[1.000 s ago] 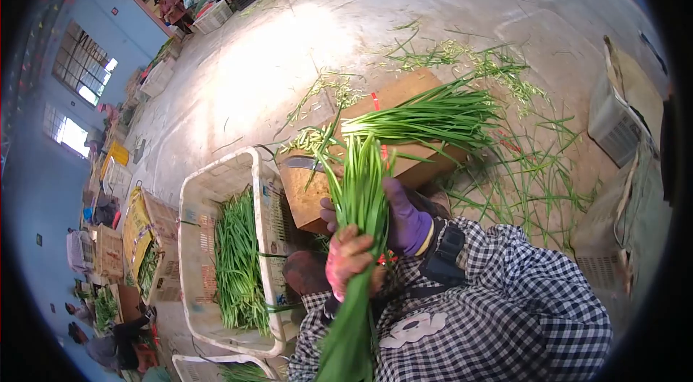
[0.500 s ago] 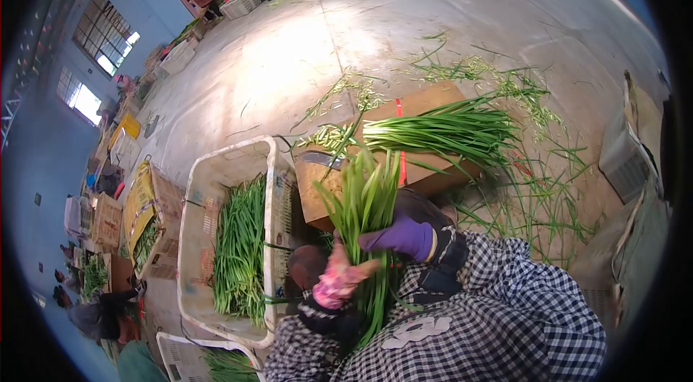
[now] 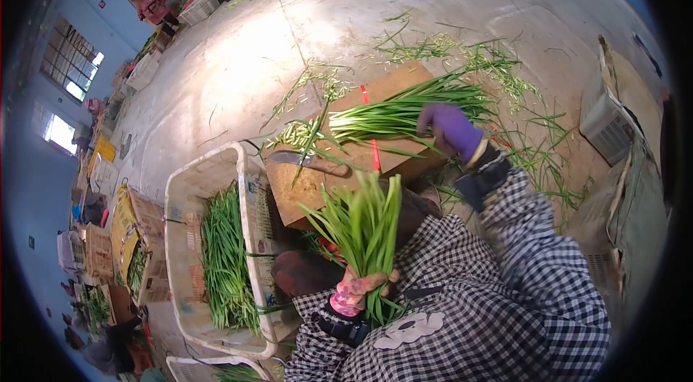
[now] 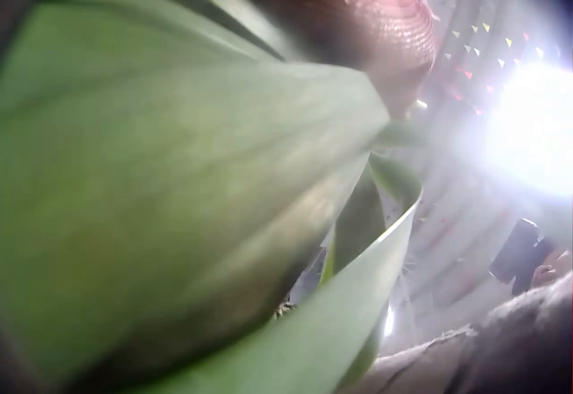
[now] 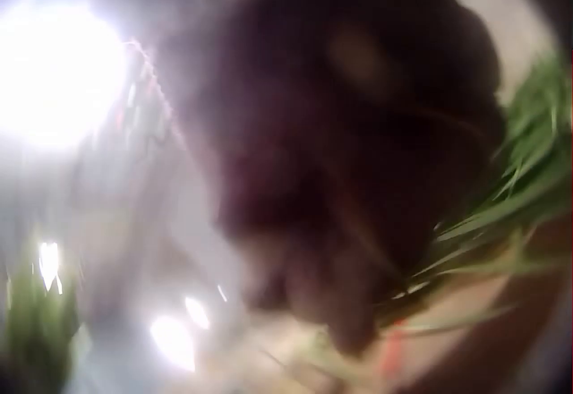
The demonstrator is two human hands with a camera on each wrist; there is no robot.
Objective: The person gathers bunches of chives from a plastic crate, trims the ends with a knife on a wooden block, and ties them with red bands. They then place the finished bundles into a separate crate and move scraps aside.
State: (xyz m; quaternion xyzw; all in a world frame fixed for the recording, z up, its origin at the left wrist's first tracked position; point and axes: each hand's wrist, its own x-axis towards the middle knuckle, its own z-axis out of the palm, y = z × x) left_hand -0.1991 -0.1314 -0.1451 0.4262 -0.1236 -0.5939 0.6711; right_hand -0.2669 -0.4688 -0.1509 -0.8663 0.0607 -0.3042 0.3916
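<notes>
I have the left hand curled round a green bunch by the table's near edge. The right hand, openness and hold I cannot tell, is nearer the green pile, lying roughly lengthwise past the table's right end.

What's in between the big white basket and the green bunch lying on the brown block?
Between the white basket and the green bunch, the head view shows the brown block's end with a knife on it, and little pale pieces.
</notes>
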